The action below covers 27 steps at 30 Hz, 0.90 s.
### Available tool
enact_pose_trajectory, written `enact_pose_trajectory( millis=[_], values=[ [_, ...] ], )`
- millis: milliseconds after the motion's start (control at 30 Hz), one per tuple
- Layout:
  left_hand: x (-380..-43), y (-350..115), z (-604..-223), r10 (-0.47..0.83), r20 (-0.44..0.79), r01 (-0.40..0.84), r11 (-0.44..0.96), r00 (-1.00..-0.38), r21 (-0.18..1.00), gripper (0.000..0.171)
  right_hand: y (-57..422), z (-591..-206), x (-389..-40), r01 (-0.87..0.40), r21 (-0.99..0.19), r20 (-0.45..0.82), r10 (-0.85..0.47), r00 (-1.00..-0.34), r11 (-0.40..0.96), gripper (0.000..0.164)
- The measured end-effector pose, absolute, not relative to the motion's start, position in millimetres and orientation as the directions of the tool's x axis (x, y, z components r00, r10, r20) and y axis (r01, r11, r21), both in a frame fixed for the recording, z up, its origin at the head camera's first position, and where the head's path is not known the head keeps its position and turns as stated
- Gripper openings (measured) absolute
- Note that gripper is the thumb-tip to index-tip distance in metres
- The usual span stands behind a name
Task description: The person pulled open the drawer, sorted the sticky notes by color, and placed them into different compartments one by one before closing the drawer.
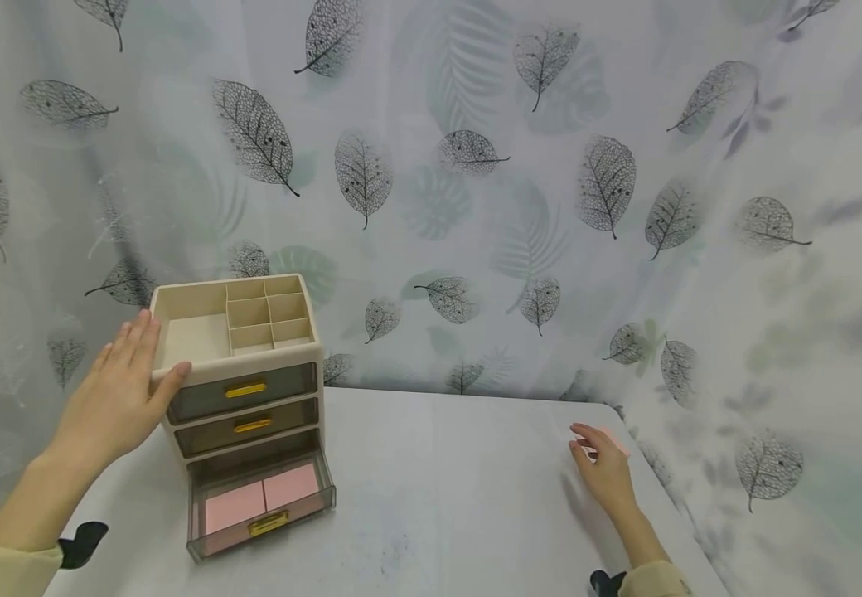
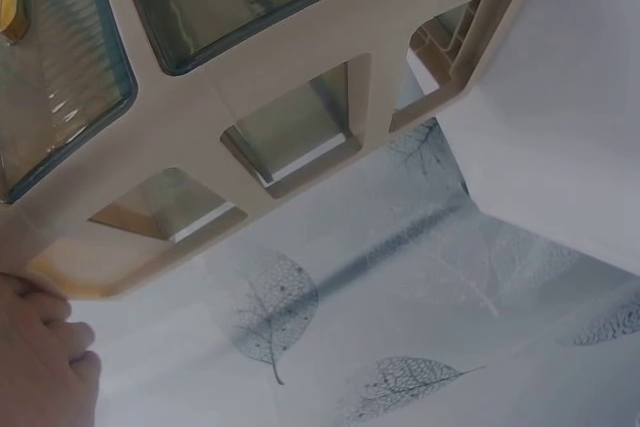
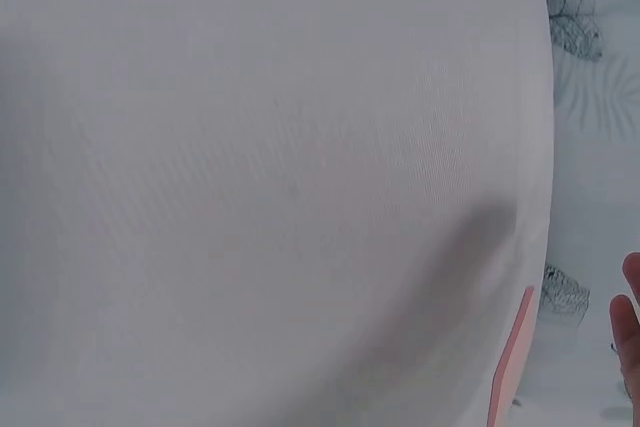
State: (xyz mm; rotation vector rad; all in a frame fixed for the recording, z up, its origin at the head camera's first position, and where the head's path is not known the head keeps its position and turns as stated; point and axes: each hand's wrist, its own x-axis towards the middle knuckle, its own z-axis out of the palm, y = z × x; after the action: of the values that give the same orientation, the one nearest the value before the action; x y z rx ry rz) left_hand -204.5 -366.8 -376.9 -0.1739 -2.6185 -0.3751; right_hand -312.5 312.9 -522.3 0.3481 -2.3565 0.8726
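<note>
A cream desktop drawer organizer [image 1: 237, 365] stands at the left of the table, with a compartmented top tray. My left hand [image 1: 113, 394] rests on its upper left edge, fingers extended along the side and thumb at the front corner. The lowest drawer [image 1: 261, 518] is pulled out and holds two pink blocks or pads [image 1: 291, 487] side by side. At the far right, my right hand [image 1: 604, 468] hovers with fingers slightly bent and nothing seen between them. Beside it lies a flat pink piece [image 3: 510, 367], mostly hidden behind the hand in the head view.
Two upper drawers [image 1: 246, 427] with gold handles are closed. The white table [image 1: 431, 481] ends at the right near the pink piece. A leaf-patterned curtain [image 1: 431, 207] hangs behind and along both sides.
</note>
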Motion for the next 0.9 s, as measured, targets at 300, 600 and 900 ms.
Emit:
enact_pose_trajectory(
  millis=[300,600,900],
  values=[
    [-203,-370,-378,0.044,0.489,0.176,0.958,-0.871,0.227,0.079,350,-513,-338,-0.293,-0.528,0.437,-0.041,-0.899,0.797,0.035],
    [-204,-368,-376,0.045,0.470,0.166,0.961,-0.882,0.220,0.080,376,-507,-350,-0.108,-0.520,0.200,-0.002,-0.980,0.847,0.049],
    [-205,-366,-373,0.047,0.471,0.165,0.963,-0.881,0.212,0.079,389,-513,-359,-0.062,-0.409,0.084,-0.030,-0.996,0.910,0.055]
  ],
)
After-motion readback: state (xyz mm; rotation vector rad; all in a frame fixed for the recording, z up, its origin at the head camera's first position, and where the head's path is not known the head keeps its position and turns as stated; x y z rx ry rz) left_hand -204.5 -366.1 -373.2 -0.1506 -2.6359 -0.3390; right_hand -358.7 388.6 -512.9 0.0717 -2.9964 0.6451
